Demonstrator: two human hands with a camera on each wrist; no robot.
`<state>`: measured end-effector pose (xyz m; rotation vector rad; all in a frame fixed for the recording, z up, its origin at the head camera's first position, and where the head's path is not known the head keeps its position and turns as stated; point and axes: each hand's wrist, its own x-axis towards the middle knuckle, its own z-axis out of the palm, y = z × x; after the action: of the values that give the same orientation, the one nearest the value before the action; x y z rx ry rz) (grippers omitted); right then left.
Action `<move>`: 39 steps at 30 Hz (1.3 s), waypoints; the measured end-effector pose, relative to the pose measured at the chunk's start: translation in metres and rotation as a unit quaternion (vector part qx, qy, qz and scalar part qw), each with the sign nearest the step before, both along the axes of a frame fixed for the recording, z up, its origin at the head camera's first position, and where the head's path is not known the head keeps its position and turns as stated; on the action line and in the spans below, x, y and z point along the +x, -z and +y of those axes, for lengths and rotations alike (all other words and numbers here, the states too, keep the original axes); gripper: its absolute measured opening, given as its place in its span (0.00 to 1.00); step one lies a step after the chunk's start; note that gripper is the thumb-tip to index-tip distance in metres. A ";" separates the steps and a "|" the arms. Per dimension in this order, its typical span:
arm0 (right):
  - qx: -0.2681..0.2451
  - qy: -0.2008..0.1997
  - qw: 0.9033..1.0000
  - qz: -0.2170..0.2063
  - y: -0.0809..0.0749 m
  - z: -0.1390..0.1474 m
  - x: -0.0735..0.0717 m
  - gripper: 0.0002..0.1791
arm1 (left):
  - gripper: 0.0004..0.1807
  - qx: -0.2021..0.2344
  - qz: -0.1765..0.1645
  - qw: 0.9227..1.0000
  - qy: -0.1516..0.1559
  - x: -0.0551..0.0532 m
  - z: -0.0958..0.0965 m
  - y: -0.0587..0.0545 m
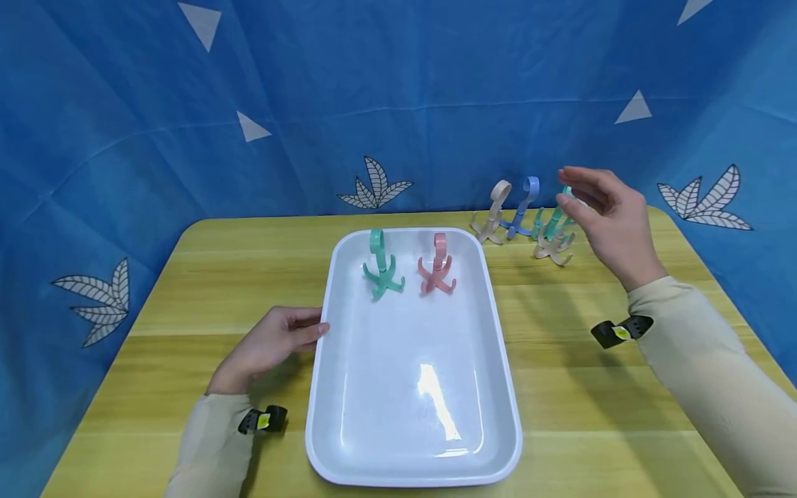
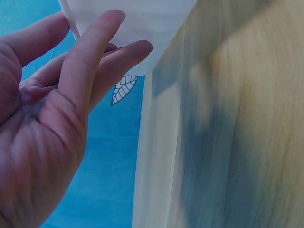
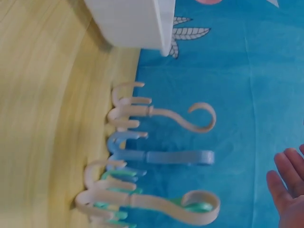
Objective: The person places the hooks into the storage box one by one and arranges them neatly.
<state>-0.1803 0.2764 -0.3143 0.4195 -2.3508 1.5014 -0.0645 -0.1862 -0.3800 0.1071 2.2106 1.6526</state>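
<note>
My left hand grips the left rim of a white tray, thumb over the edge; in the left wrist view its fingers lie against the tray's outer wall. In the tray's far end stand a green claw hook and a pink claw hook. My right hand is raised at the far right with bent fingers and holds nothing. Close to it on the table stand a beige hook, a blue hook, a green hook and another beige hook, partly hidden by the hand in the head view.
The wooden table ends at a blue curtain printed with leaves and triangles. The hooks outside the tray cluster near the table's far edge, right of the tray's far corner.
</note>
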 end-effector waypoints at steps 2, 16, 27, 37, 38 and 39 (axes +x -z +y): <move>-0.002 0.006 1.000 -0.002 0.004 0.005 -0.001 0.23 | 0.26 0.000 0.000 1.000 0.000 0.000 -0.001 0.001; 0.012 0.107 0.991 -0.081 0.031 0.031 -0.012 0.28 | 0.29 -0.005 -0.004 1.000 -0.002 0.001 -0.003 0.002; 0.047 0.122 0.983 -0.130 0.043 0.031 -0.024 0.35 | 0.29 0.002 -0.006 1.000 -0.004 0.001 -0.004 0.004; 0.044 0.124 0.982 -0.133 0.051 0.029 -0.027 0.34 | 0.29 -0.002 -0.011 1.000 0.003 0.000 -0.004 0.002; 0.045 0.126 0.982 -0.134 0.052 0.029 -0.027 0.34 | 0.29 -0.002 -0.012 1.000 0.001 0.000 -0.004 0.002; 0.045 0.127 0.982 -0.134 0.053 0.029 -0.027 0.34 | 0.29 -0.002 -0.010 1.000 0.003 0.000 -0.004 0.001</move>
<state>-0.2076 0.3051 -0.3671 -0.0711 -2.5669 1.4072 -0.0642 -0.1899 -0.3815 0.0960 2.1971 1.6395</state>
